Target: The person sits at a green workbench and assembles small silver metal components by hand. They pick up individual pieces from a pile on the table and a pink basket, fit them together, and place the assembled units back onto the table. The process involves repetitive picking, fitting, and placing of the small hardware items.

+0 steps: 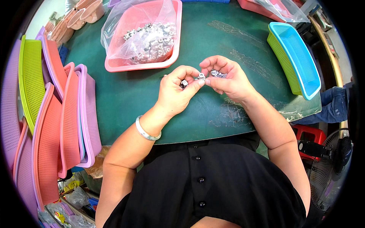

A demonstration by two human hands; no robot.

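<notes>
My left hand (pixel 175 88) pinches a small silvery metal fitting (pixel 201 76) between thumb and forefinger, and more of the same parts show under its curled fingers. Close against it, my right hand (pixel 231 78) has its thumb and fingertips at the same fitting. Several shiny metal fittings (pixel 218 74) lie in the right hand's cupped fingers. Both hands are above the green tabletop (pixel 133 102). Beyond them, to the left, a pink basket (pixel 176 38) holds a clear plastic bag (pixel 118 22) with a heap of similar metal fittings (pixel 152 43).
Stacked plastic baskets (pixel 47 148) in pink, purple and green stand along the left. A blue basket nested in a green one (pixel 296 60) sits at the table's right edge. A black fan (pixel 330 163) and a red stool (pixel 310 133) stand at lower right. Peach-coloured tubs (pixel 91 12) are far left.
</notes>
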